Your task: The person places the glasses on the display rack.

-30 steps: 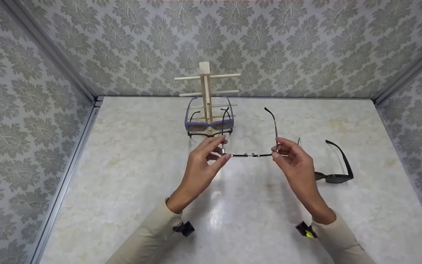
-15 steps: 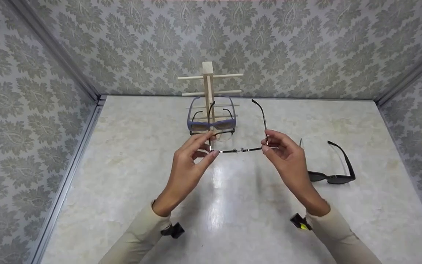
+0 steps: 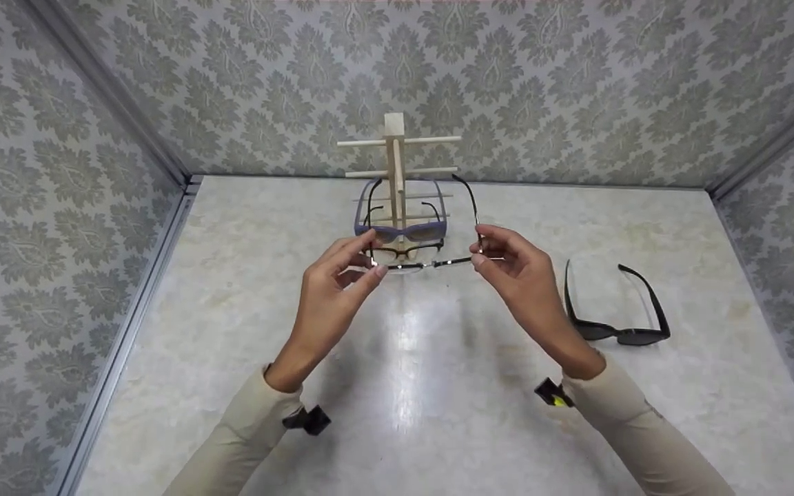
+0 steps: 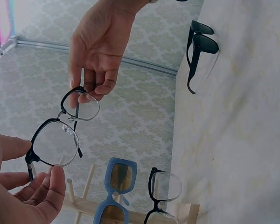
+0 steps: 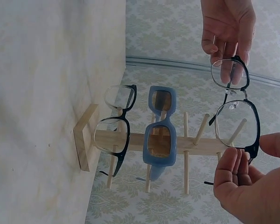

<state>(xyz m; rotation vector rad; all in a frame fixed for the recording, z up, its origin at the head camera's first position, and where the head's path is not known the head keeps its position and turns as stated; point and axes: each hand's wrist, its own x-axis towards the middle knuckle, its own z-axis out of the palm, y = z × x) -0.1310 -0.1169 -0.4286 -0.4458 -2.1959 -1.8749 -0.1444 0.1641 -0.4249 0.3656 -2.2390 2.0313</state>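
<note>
A pair of clear-lensed eyeglasses with black upper rims hangs in the air between both hands, its temples unfolded and pointing away. My left hand pinches one hinge corner between thumb and fingers. The opposite corner is pinched by my right hand. Beyond them rises a wooden display stand with several crossbars. Blue sunglasses with brown lenses rest on one of its bars. Just below these on the stand sit black-and-clear eyeglasses, partly hidden behind the held pair in the head view.
Black sunglasses lie on the marbled tabletop to the right, temples unfolded. Patterned walls enclose the back and sides. The stand's two top crossbars carry nothing.
Both hands have moved left and away from the body with the eyeglasses, bringing them in front of the stand. The black sunglasses on the table are now fully uncovered by the right hand.
</note>
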